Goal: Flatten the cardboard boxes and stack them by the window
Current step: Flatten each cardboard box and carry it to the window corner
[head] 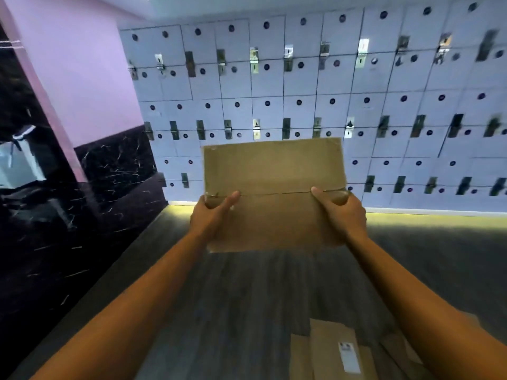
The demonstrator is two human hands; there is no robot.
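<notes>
1. Lockers in pale grey fill the far wall, with a pink wall and dark marbled panelling to the left and a grey wood-grain floor below; no window shows in this view.
2. Held up at about chest height, well above the floor, is a flattened cardboard box, its broad face turned toward the camera. Its long axis runs left to right, a fold line crossing it level with the thumbs.
3. It looks light and fairly stiff, yet likely to hinge at that crease, so holding both short edges near the fold seems sensible.
4. More flat cardboard, one piece bearing a white label, lies on the floor near the person's feet.
5. Left hand grips the left edge, thumb on the front.
6. Right hand grips the right edge likewise; each grip pinches the board.
</notes>
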